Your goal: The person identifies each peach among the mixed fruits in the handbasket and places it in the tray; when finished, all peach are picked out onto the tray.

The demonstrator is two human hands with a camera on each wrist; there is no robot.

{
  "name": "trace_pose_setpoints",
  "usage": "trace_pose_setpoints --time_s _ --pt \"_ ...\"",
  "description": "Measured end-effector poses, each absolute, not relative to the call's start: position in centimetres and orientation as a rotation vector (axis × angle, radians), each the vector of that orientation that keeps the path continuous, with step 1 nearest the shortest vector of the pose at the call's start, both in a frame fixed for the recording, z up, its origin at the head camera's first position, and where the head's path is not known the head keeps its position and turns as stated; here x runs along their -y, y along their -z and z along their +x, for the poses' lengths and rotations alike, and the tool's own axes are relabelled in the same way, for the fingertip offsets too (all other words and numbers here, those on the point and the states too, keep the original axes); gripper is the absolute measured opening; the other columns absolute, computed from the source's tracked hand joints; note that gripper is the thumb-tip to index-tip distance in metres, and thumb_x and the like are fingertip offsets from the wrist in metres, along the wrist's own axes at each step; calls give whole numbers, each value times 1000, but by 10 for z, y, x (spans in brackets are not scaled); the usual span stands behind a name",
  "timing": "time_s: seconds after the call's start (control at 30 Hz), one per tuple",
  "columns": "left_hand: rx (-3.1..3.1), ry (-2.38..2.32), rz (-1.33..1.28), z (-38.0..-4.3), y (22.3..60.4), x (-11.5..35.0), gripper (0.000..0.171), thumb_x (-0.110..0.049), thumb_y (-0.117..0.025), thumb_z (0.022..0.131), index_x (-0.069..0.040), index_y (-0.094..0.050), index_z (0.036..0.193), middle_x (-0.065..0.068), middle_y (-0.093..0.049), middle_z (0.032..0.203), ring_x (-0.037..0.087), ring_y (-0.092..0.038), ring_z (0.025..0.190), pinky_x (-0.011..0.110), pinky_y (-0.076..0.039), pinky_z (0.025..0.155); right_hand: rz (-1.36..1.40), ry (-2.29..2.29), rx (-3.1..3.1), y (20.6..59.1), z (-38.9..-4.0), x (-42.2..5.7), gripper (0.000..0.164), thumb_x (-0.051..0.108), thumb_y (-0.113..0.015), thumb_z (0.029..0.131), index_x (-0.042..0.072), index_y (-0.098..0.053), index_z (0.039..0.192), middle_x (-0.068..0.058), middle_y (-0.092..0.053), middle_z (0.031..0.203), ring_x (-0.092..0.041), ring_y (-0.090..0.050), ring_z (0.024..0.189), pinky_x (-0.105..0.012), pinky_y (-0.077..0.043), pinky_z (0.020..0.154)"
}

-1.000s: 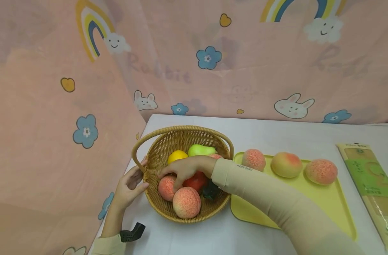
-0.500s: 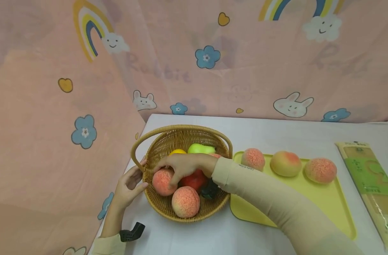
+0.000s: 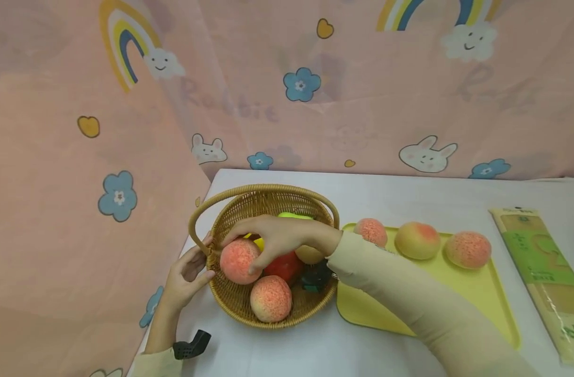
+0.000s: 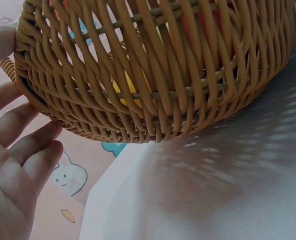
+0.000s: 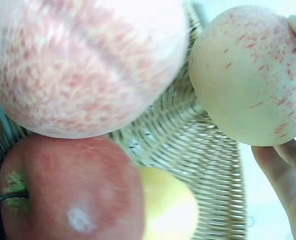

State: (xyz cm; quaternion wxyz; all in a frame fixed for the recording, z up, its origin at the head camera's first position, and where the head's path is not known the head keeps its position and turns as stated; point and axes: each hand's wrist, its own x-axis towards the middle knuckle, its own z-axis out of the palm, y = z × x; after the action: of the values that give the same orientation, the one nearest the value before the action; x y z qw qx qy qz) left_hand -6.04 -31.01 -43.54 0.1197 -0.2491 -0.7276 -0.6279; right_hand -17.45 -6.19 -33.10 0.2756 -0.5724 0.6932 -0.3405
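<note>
My right hand [image 3: 279, 235] pinches a pink speckled peach [image 3: 240, 260] between thumb and fingers, at the left inside of the wicker basket [image 3: 273, 325]. In the right wrist view this peach [image 5: 248, 75] is raised over the basket wall. My left hand [image 3: 185, 277] grips the basket's left rim by the handle base; its fingers [image 4: 33, 145] show at the weave. Another peach [image 3: 271, 299] lies at the basket's front, touching a red apple [image 5: 73, 190] in the right wrist view. A yellow fruit [image 5: 168, 205] and a green fruit [image 3: 294, 215] are partly hidden.
Right of the basket is a yellow tray [image 3: 456, 298] bearing a speckled peach [image 3: 372, 232], a smoother peach [image 3: 417, 241] and another peach [image 3: 468, 250]. A flat green-and-tan package [image 3: 541, 272] lies farther right. The basket handle [image 3: 263, 187] arches over the back.
My right hand has closed round the left peach and raised it slightly, up and leftward from its place in the basket. The left hand stays on the rim.
</note>
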Motion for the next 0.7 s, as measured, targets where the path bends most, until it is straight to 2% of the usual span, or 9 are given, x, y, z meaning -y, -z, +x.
trace_pose_setpoints --time_s 0.17,0.33,0.5,0.7 --pt "2161 1825 -685 -60 435 311 60 16 -59 81 20 -34 135 5 -43 147 13 -43 134 23 -39 107 -1624 1013 -1838 317 -171 43 59 24 -76 75 15 -55 129 5 -54 126 -5 -52 113 -23 -44 101" --pt "2165 1801 -672 -58 434 311 60 17 -59 80 19 -35 135 11 -42 147 14 -42 135 22 -39 106 -1727 1120 -1824 306 -163 17 60 24 -76 77 9 -53 130 -2 -55 128 -10 -52 116 -27 -47 99" --pt "2131 1812 -715 -58 435 312 60 19 -58 80 21 -33 135 21 -39 147 16 -41 136 23 -38 108 -1756 1249 -1813 304 -151 -15 62 20 -77 76 9 -51 131 -3 -54 130 -14 -50 119 -33 -49 96" --pt "2123 1839 -720 -59 436 310 61 19 -59 79 21 -33 134 17 -41 146 16 -43 134 23 -39 107 -1708 1354 -1878 319 -135 -63 64 22 -78 77 11 -50 134 -5 -52 136 -17 -46 126 -35 -48 98"
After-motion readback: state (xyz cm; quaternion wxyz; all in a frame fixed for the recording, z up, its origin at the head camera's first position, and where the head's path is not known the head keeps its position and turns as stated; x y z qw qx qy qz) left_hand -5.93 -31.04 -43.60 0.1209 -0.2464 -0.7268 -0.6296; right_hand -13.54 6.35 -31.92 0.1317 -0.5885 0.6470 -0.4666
